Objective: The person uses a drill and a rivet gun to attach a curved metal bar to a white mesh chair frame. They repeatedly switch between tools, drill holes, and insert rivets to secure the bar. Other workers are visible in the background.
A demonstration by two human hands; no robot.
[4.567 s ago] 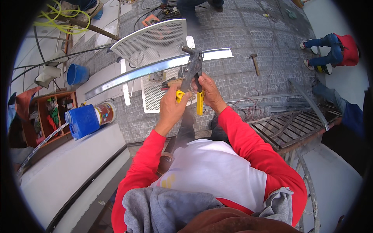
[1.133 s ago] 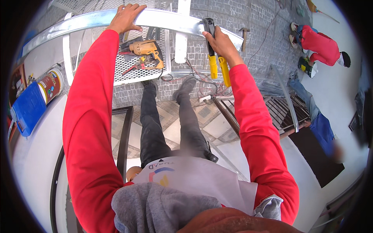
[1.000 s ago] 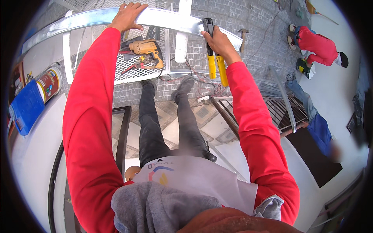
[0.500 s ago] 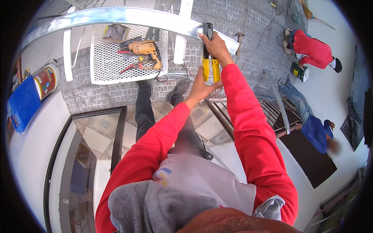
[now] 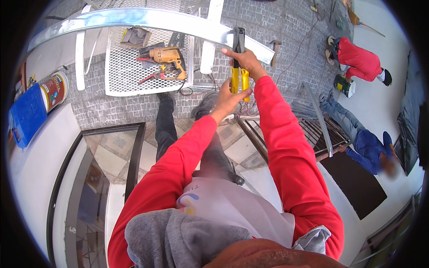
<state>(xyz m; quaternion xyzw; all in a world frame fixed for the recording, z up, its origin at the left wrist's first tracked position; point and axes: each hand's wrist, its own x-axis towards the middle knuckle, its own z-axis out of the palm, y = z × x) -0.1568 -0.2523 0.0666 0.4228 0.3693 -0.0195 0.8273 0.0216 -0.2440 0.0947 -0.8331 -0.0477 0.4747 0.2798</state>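
The left hand [image 5: 227, 101] and right hand [image 5: 250, 63] grip the yellow-handled tool [image 5: 239, 41] in closed fingers; uneven squeezing could skew it off the metal channel [image 5: 147, 18].

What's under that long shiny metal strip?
Two white bars and some white mesh poke out on both sides of the strip, so they seem to run beneath it. The strip covers the rest, so anything else under there can't be seen.
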